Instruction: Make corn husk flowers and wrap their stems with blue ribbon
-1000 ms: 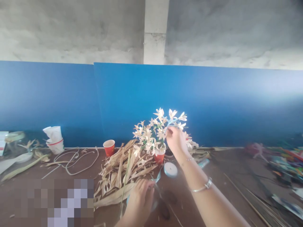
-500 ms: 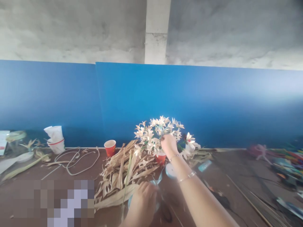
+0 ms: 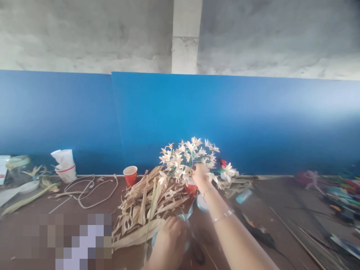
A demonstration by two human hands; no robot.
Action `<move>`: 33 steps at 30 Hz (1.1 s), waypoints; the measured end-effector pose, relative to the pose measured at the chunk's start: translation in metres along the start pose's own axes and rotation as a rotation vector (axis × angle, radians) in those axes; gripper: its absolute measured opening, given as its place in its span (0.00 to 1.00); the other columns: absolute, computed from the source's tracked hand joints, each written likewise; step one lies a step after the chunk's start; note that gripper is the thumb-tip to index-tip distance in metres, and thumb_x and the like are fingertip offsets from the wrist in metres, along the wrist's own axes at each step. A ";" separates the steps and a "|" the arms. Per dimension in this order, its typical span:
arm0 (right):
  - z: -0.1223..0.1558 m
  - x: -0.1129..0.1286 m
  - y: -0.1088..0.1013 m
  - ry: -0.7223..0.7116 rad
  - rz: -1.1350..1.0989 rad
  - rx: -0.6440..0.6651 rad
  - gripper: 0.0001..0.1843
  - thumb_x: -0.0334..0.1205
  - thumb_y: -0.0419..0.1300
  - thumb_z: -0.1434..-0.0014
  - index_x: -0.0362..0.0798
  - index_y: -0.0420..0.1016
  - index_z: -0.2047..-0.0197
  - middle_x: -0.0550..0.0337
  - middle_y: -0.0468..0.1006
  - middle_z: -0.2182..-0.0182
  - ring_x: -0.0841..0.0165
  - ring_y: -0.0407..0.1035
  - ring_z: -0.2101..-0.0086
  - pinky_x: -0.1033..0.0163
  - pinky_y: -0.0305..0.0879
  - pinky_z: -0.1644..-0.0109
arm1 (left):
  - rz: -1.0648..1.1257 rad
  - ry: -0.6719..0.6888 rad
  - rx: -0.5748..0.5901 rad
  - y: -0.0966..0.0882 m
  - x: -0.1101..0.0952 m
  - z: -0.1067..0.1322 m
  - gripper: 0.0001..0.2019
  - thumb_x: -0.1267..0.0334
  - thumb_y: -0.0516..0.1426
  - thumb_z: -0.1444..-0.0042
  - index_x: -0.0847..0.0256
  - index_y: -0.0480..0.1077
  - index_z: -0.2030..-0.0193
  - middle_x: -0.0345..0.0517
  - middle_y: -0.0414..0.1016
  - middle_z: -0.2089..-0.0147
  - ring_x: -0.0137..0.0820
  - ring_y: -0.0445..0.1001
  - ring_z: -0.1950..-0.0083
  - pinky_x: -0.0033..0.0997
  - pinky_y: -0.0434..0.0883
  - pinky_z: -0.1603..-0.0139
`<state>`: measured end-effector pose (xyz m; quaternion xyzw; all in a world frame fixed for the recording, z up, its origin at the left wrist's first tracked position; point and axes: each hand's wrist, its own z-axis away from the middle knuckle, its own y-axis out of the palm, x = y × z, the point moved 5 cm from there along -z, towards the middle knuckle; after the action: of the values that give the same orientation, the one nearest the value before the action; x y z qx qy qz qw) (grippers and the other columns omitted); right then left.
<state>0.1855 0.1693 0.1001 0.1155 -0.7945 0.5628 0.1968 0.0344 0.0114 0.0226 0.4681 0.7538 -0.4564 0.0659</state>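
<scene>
White star-shaped flowers [image 3: 177, 160], apparently made of dried husk, form a rounded bunch above a red paper cup [image 3: 191, 188]. My right hand [image 3: 200, 176] reaches into the front of the bunch, fingers closed as if around one flower's stem; the fingertips are partly hidden among the petals. Low in the view, my left hand [image 3: 170, 237] is curled palm-down on the table, over pale blue ribbon [image 3: 186, 216] that shows on both sides of it. What lies under the palm is hidden. A pale blue roll [image 3: 201, 203] sits beside my right wrist.
Dried husks [image 3: 140, 210] are heaped left of the bunch. A second red cup [image 3: 130, 176], a white cord [image 3: 84, 195] and a white container [image 3: 66, 170] stand or lie further left. Dark-handled tools [image 3: 260, 232] and coloured odds and ends [image 3: 344, 195] lie right. A blue panel [image 3: 168, 112] backs the table.
My right hand has shifted very slightly down at the front of the bunch. A red flower behind the right side shows more clearly. My left hand has stayed put.
</scene>
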 end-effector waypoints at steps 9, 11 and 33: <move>0.047 -0.003 -0.001 -0.284 -0.229 -0.294 0.27 0.21 0.44 0.46 0.42 0.68 0.45 0.49 0.75 0.54 0.66 0.72 0.56 0.63 0.68 0.51 | -0.013 -0.006 0.009 0.001 -0.001 -0.001 0.10 0.75 0.49 0.44 0.61 0.71 0.67 0.49 0.75 0.69 0.37 0.73 0.66 0.34 0.70 0.66; 0.063 -0.007 0.003 -0.342 -0.266 -0.345 0.29 0.22 0.43 0.46 0.42 0.64 0.42 0.48 0.72 0.51 0.66 0.72 0.57 0.61 0.69 0.51 | -0.023 0.018 0.012 0.001 -0.002 -0.001 0.11 0.75 0.48 0.44 0.61 0.71 0.67 0.48 0.75 0.69 0.37 0.73 0.67 0.33 0.70 0.67; 0.143 -0.048 0.043 -0.319 -0.065 0.205 0.13 0.32 0.49 0.42 0.48 0.75 0.66 0.55 0.76 0.68 0.65 0.71 0.64 0.66 0.61 0.61 | -0.545 -0.721 0.183 -0.068 0.079 -0.015 0.10 0.58 0.53 0.46 0.60 0.73 0.67 0.57 0.79 0.63 0.47 0.75 0.57 0.39 0.66 0.59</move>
<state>0.1852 0.0481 0.0011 0.2481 -0.7499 0.6088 0.0738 -0.0566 0.0637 0.0325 0.0683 0.7350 -0.6554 0.1599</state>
